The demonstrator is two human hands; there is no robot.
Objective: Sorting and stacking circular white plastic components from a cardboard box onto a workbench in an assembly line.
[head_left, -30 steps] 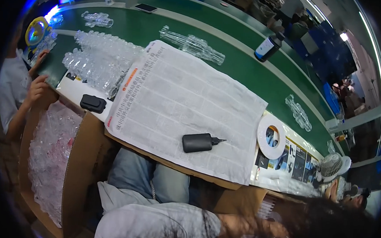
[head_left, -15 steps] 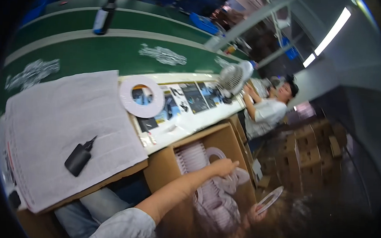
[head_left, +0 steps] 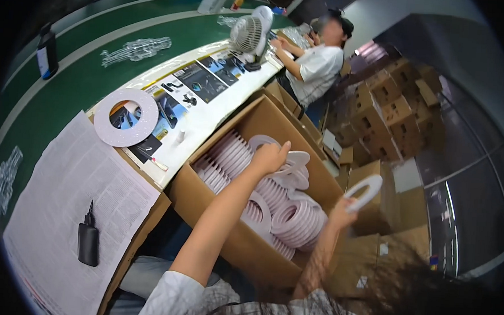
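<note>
A cardboard box (head_left: 201,196) full of white flat rings (head_left: 291,222) stands open in front of me, the rings packed on edge in rows. My left hand (head_left: 271,158) reaches into its far part, closed on some white rings (head_left: 297,167) that lie loosely across the rows; its fingertips are partly hidden. Over the box's right edge, my right hand (head_left: 343,212) is closed on a single white ring (head_left: 364,192), held up and tilted. Another white ring (head_left: 105,121) lies flat on the worktop to the left.
Left of the box, a black dropper bottle (head_left: 88,243) lies on a paper-covered board (head_left: 49,221). A fan (head_left: 249,37) and printed sheets (head_left: 202,81) occupy the white worktop beside a green conveyor (head_left: 85,86). A person (head_left: 319,64) sits farther along; stacked cartons (head_left: 380,107) stand behind.
My view has swung right, bringing the box nearer the middle. Both hands still hold rings, and the right hand with its ring now shows clearly beside the box.
</note>
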